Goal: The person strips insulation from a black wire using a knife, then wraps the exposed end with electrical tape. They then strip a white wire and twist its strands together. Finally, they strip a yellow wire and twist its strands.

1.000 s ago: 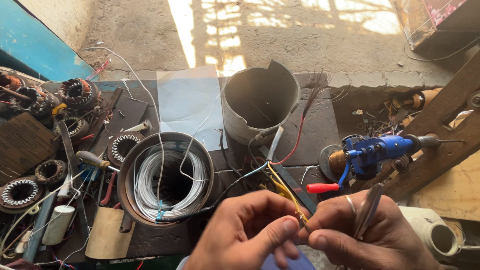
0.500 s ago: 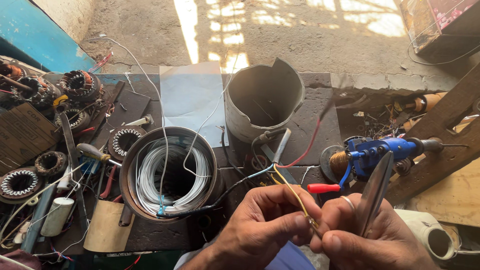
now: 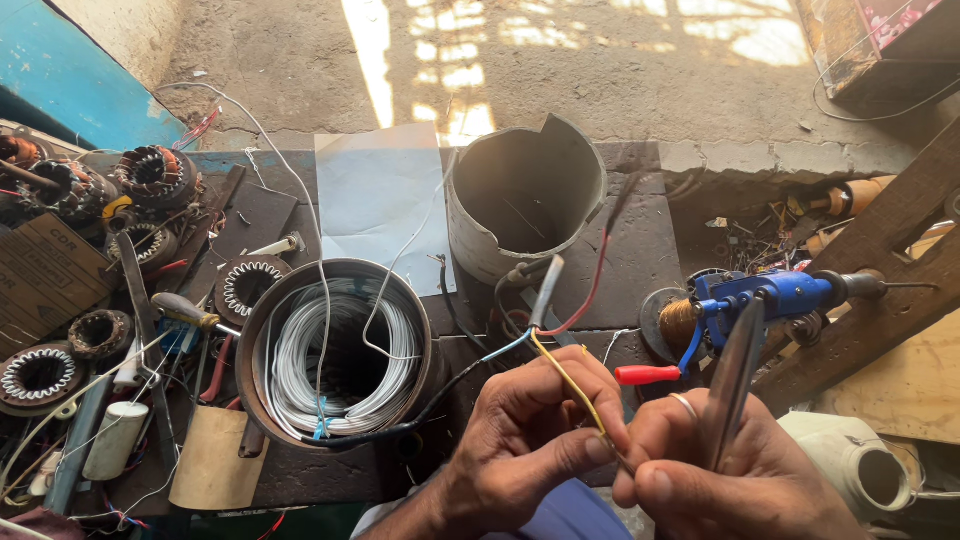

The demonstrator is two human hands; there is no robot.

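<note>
2 hands pinching a yellow wire.
Left hand (image 3: pixel 530 425) and right hand (image 3: pixel 715 470) fingertips grip the yellow wire (image 3: pixel 570 385); pliers (image 3: pixel 735 380) rise from the right fingers.

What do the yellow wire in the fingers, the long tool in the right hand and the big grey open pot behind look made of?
Thin yellow wire, pinched by the left hand: probably plastic insulation, smooth and evenly coloured; no bare core visible. Long slim grey tool in the right hand: apparently bare metal, dull sheen with a bright edge glint. Large grey cylindrical pot: perhaps plastic or thin metal; matte, with a chipped, notched rim.
</note>
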